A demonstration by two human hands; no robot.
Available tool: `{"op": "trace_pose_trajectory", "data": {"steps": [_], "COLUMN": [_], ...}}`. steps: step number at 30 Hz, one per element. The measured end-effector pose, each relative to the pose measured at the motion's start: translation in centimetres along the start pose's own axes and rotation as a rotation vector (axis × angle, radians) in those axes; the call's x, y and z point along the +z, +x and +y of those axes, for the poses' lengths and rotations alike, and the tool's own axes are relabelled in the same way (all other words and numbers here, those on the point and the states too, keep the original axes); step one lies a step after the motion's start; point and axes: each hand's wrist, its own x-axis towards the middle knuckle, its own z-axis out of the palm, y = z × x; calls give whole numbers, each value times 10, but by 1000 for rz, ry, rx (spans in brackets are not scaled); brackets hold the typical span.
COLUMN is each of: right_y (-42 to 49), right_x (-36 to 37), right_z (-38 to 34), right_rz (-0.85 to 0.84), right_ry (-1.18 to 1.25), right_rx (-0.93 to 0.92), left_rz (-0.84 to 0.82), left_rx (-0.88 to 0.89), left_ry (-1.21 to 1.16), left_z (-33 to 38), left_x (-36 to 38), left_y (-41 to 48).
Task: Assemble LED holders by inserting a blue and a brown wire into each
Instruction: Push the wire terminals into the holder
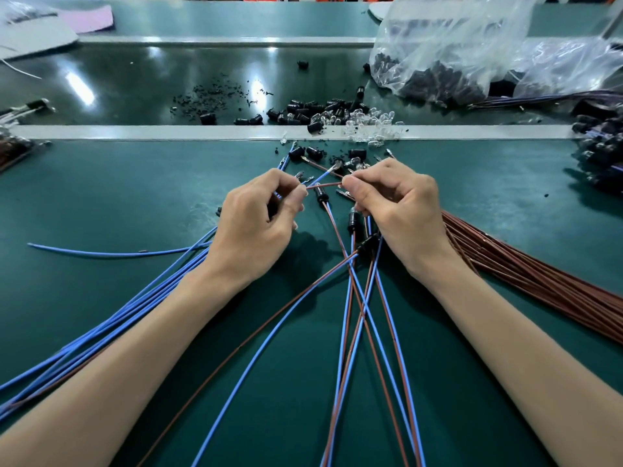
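My left hand and my right hand meet over the green mat. Between them runs a short stretch of brown wire, pinched at each end by thumb and fingers. A blue wire crosses just behind it. What else sits inside my left fist is hidden. Below the hands lie black LED holders with a blue and a brown wire in them. Their wires cross and run toward me. Loose black holders lie just beyond my fingers.
A bundle of blue wires fans out at the left, a bundle of brown wires at the right. Black holders and clear LEDs are heaped by the grey rail. Plastic bags stand at the back right.
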Motion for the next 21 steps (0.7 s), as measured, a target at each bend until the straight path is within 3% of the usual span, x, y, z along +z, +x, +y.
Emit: {"op": "trace_pose_trajectory", "data": {"steps": [5,21], "right_y": [-5,-7], "right_x": [1,4], "right_z": [-1,-2], "right_rz": [-25,-87], "right_ry": [-119,-218], "right_rx": [-121,-285], "left_rz": [-38,11], "left_rx": [105,162], "left_ry": [28,83], "left_z": [4,1], "left_x": [2,5], "left_y": [-2,-1]}}
